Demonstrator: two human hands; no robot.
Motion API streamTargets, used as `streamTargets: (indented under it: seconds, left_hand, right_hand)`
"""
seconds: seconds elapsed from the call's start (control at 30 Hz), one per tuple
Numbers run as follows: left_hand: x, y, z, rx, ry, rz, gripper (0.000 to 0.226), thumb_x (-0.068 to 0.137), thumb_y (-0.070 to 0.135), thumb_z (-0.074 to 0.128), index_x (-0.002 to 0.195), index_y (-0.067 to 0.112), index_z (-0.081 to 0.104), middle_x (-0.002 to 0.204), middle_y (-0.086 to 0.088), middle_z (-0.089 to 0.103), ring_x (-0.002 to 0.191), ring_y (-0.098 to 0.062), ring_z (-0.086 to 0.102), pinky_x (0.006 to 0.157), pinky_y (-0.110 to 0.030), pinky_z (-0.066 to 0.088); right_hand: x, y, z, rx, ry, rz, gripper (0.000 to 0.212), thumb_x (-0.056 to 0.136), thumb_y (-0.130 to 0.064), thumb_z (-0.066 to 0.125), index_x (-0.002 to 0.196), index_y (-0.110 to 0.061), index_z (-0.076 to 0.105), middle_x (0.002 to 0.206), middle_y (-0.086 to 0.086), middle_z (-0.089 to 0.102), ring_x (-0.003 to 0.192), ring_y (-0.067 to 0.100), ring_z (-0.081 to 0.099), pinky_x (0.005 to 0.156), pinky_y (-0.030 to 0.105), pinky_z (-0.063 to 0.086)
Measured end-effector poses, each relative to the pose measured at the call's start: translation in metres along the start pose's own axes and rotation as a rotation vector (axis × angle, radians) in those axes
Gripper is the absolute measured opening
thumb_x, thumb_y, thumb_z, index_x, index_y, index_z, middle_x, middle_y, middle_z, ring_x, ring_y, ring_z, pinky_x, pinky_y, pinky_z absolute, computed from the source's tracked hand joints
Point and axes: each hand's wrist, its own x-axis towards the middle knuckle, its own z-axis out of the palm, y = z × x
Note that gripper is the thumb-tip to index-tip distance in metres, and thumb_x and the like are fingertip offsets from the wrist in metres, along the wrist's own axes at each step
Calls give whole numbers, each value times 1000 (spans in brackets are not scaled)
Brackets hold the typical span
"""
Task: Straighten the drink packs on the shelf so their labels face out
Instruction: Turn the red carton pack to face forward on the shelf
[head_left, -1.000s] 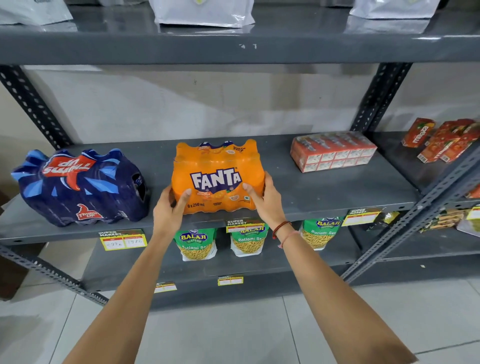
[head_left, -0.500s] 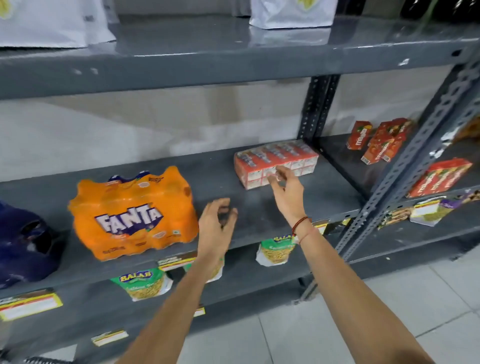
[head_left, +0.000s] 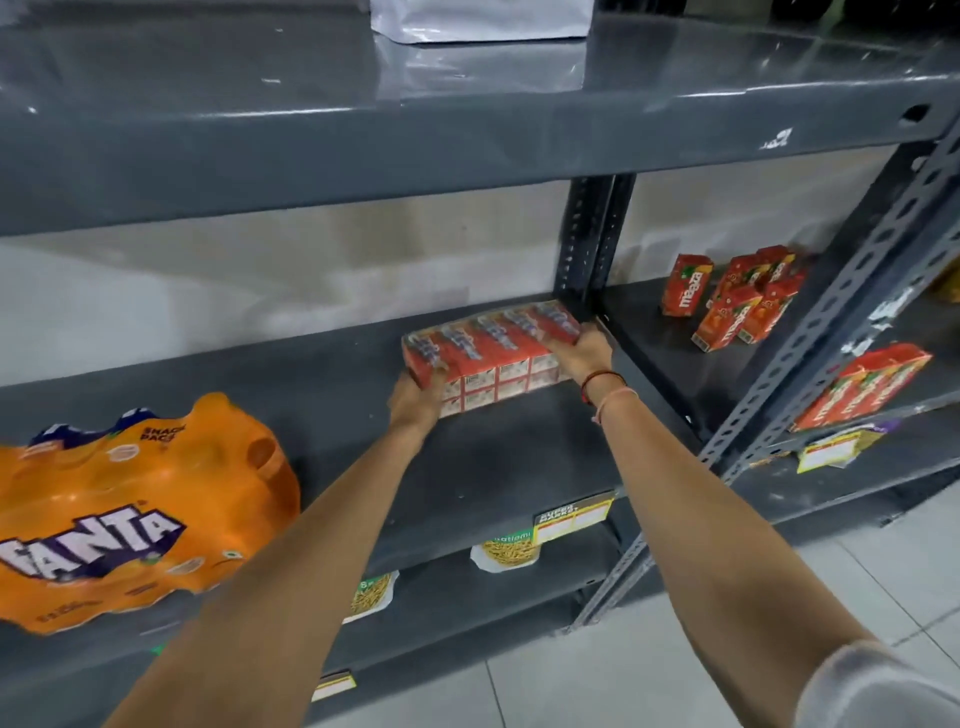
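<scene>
1. Red carton multipack — lying flat toward the back of the middle shelf, angled to the front edge, main label facing up rather than out; lying askew, so judged the pack needing straightening

2. Left hand — gripping the near left corner of the multipack, fingers wrapping up over the end; likely bracing that corner as a pivot for turning

3. Right hand — clasping the far right end, close to the upright post; holding opposite ends probably giving leverage for rotating or tipping the shrink-wrapped block as one piece

4. Fanta pack — sitting at the shelf's front edge on the left, well apart from the hands, logo facing outward; judged done

5. Loose Maaza cartons — standing and leaning unevenly in the neighbouring bay; possibly awaiting the same attention
</scene>
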Motion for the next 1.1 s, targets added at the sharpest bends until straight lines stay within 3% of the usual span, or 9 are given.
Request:
streamTargets:
  seconds: [0.13,0.27,0.37,0.5,0.67,0.77,0.87,1.03,1.1]
  left_hand:
    - [-21,-10,1,-252,-17,113,50,90,25,58,135,12,42,119,5,56,103,-8,55,95,-24,42]
    - [-38,-37,-4,-115,-50,348,60,86,25,60,139,20,33,120,18,56,106,10,56,90,-9,44]
    - [-48,-51,-10,55,-24,376,65,85,24,62,141,19,30,127,14,54,117,0,52,101,-23,41]
    - [-52,-49,-10,236,48,344,54,89,21,59,137,11,36,132,-8,57,122,-26,53,102,-38,39]
    - [-99,-36,17,94,255,351,50,86,12,61,133,12,43,131,-8,51,117,-10,47,107,-33,39]
    - [-124,-29,49,48,-6,304,56,90,15,56,141,12,34,142,-4,46,128,-15,45,110,-32,34]
    - [-129,-14,73,81,-325,242,72,92,16,54,150,24,10,142,6,41,121,-11,50,104,-25,35]
    - [-121,-7,99,43,-461,195,111,77,33,73,148,22,-12,156,-3,23,141,-20,27,110,-31,26]
    - [-119,-13,101,52,-452,208,121,69,38,79,148,21,-12,157,-5,16,143,-21,21,116,-37,23]
  right_hand:
    - [-27,20,-5,237,34,-118,46,80,-30,72,115,-5,53,114,13,62,102,25,60,91,32,46]
    - [-63,47,-19,276,81,-199,53,77,-21,75,120,-7,47,112,7,59,98,15,56,86,17,44]
    - [-87,63,-32,122,136,-203,59,66,-25,84,111,-5,51,102,0,61,92,11,55,76,13,40]
    - [-97,66,-36,112,146,-177,67,65,-24,85,120,-6,50,119,10,64,110,20,58,89,22,39]
    - [-96,44,-53,471,93,-109,69,81,-45,64,138,-15,37,141,3,47,126,14,47,106,27,37]
    - [-83,24,-61,576,-109,-60,67,80,-67,44,128,-19,44,108,-7,63,88,-1,64,89,19,47]
    - [-73,25,-59,497,-273,-35,93,65,-86,40,122,-14,54,110,10,70,96,19,70,94,38,50]
    - [-89,37,-56,531,-164,-26,67,90,-65,27,122,-12,54,107,9,71,86,11,72,71,22,55]
    - [-104,44,-52,537,-64,-31,67,89,-67,29,115,-14,61,105,4,71,89,10,70,78,24,50]
